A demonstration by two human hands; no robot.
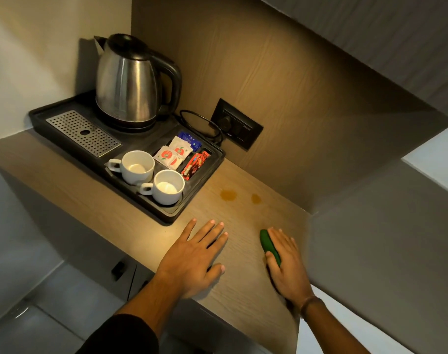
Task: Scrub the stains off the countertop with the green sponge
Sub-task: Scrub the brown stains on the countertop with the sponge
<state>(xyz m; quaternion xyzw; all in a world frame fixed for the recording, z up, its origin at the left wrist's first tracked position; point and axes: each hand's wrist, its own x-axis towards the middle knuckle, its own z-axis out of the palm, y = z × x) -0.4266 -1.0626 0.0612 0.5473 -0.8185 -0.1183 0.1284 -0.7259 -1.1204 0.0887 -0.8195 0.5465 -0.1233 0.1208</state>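
Observation:
Two brown stains lie on the light wooden countertop (243, 251): a larger stain (228, 195) and a smaller stain (256, 198) to its right, both near the back wall. The green sponge (267, 243) rests on the counter in front of them, mostly covered by my right hand (285, 264), whose fingers and thumb wrap it. My left hand (196, 254) lies flat on the counter with fingers spread, to the left of the sponge, holding nothing.
A black tray (166, 215) at the left holds a steel kettle (131, 80), two white cups (138, 166) (168, 186), sachets and a perforated drip grid (83, 132). A wall socket (237, 123) with the kettle cord sits behind. A grey side wall (371, 251) bounds the right.

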